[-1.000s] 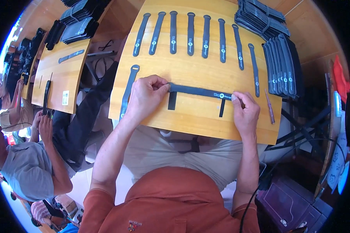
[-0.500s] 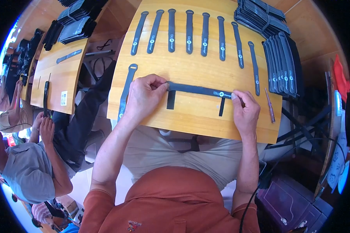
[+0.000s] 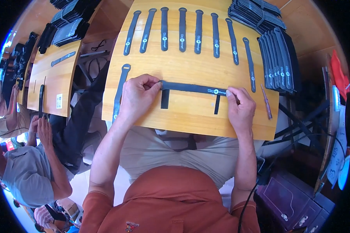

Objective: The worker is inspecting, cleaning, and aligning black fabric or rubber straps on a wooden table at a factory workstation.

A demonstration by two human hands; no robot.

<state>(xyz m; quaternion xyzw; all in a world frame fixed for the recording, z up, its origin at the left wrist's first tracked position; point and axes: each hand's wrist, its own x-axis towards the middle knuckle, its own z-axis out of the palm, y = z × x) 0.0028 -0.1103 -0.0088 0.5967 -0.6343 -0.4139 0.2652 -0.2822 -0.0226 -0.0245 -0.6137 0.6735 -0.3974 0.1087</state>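
Observation:
A dark grey strap (image 3: 188, 87) with a printed mark near its right end lies stretched sideways across the wooden table (image 3: 144, 116). My left hand (image 3: 138, 97) pinches its left end, and my right hand (image 3: 241, 108) grips the right end between thumb and fingers. Below the strap, a wider black strip (image 3: 165, 99) and a narrower black strip (image 3: 217, 105) show on the tabletop. Another strap (image 3: 121, 87) with a slotted end lies just left of my left hand, partly covered by it. Several similar straps (image 3: 182, 31) are laid in a row along the far side.
Bundled straps (image 3: 256, 15) are stacked at the far right, with a fanned pile (image 3: 277, 60) in front. A thin screwdriver-like tool (image 3: 266, 103) lies near the right edge. At left, another person (image 3: 31, 171) handles a strap at a second table (image 3: 46, 103).
The view has shifted slightly, moving the whole scene a little leftward. Both hands keep their hold on the strap's ends, with no clear change in its position on the table.

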